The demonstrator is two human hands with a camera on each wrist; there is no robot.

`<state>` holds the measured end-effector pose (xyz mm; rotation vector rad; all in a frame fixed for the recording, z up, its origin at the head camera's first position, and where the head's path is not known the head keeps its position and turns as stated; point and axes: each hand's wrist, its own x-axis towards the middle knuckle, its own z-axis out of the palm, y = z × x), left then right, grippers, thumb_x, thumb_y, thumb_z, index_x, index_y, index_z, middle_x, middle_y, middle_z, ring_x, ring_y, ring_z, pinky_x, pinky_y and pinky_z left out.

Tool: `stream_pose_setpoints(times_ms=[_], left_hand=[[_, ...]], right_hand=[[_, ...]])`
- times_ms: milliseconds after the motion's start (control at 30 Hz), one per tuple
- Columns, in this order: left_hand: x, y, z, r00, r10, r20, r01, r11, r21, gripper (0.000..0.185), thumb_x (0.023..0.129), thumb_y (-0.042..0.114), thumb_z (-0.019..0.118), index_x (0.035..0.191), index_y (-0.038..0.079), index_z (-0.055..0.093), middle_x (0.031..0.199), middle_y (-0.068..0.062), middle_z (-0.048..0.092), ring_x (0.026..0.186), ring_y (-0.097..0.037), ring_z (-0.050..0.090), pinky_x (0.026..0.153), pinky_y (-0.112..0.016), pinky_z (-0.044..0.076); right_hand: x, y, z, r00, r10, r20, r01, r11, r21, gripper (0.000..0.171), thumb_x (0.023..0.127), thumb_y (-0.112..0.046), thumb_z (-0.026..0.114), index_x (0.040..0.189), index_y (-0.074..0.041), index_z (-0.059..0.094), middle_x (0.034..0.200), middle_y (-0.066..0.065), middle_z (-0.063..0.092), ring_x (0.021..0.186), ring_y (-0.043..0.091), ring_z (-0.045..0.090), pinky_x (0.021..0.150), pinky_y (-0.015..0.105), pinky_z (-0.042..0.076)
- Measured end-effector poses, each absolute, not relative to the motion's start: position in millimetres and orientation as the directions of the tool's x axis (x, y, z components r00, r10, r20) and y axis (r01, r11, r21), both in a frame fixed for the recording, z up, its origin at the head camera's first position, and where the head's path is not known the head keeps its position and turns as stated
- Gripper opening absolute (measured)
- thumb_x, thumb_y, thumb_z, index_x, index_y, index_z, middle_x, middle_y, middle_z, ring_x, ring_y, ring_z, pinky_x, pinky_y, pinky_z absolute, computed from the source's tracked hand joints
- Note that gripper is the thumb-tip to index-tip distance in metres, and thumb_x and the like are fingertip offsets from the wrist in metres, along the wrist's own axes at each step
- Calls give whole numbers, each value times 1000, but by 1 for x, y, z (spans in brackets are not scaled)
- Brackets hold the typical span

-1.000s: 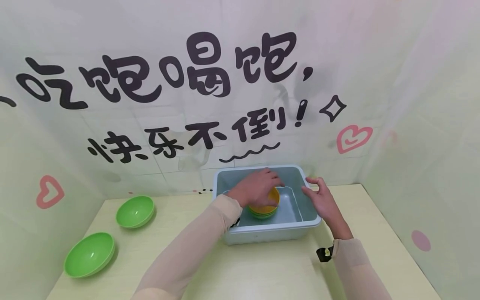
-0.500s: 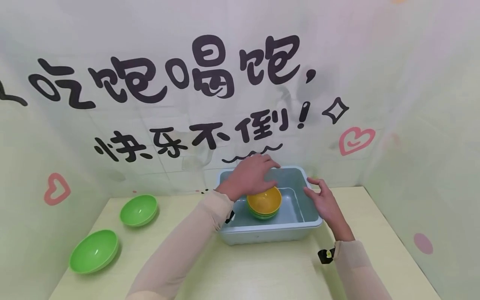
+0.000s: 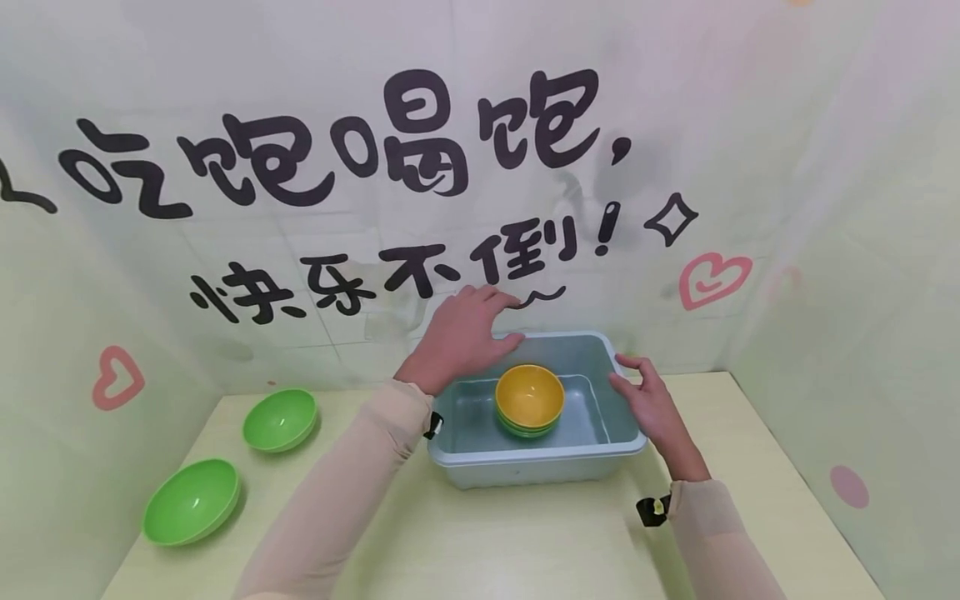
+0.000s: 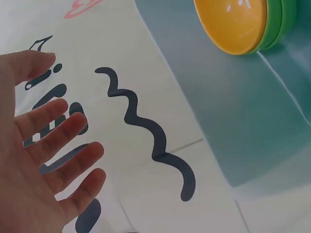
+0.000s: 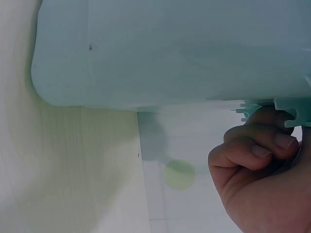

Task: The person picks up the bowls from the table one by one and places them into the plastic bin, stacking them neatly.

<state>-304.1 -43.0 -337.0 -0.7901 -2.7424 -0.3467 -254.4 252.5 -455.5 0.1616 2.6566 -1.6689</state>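
The head view showed, at the lower left of the frame, a green bowl (image 3: 191,502) on the pale table (image 3: 450,542); a second bowl (image 3: 280,420) sat just above and right of it, apart from it. Both faced up. Dark lettering (image 3: 422,283) ran across the wall (image 3: 675,100) in the upper half.

Near the centre, the left hand (image 3: 468,333) hung over the far left corner of the tub (image 3: 536,457); in the left wrist view its fingers were spread, loosely bent, apart from the tub and its bowls.

The tub stood on the table just right of centre, in the lower half. In it, left of its middle, the yellow bowl (image 3: 529,396) topped a stack, nested in green bowls (image 3: 528,430) whose rims showed beneath.

Farther right, the right hand (image 3: 648,404) gripped the tub's right rim. In the right wrist view its fingers curled up under that rim, at the right edge of the frame.
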Motion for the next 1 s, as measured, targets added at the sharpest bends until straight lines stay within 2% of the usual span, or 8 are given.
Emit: stream_pose_setpoints(times_ms=[233,400,667,1000], left_hand=[[-300,-63,-342,-836,438,331,496,861,114,55,93,56,60,137,23,63,133,-1,62,119,-29,55,97,-49,50],[-296,-83,-340,-854,390,344,458,877,143,58,93,57,58,139,22,62,137,-3,60,121,-30,53,101,-51,48],[-294,-116,-341,-877,284,387,392,890,234,63,93,58,58,141,17,59,137,-12,60,123,-38,53,104,-57,45],[-288,-157,-362,-900,198,389,318,908,273,68,91,59,62,141,14,59,138,-13,59,125,-42,52,101,-59,46]], right_hand=[[-253,251,-454,-994,90,-64,97,431,-897,56,106,-37,54,153,-11,38,136,27,59,97,20,70,76,25,55],[-251,251,-453,-994,92,-56,90,430,-898,55,106,-34,55,153,-9,38,137,28,59,99,24,70,78,27,55],[-252,252,-452,-994,88,-62,93,412,-906,58,105,-36,55,153,-10,37,133,30,60,89,14,68,73,24,55],[-252,251,-455,-994,85,-66,95,407,-908,58,105,-35,55,154,-9,36,141,27,56,99,21,69,76,26,55]])
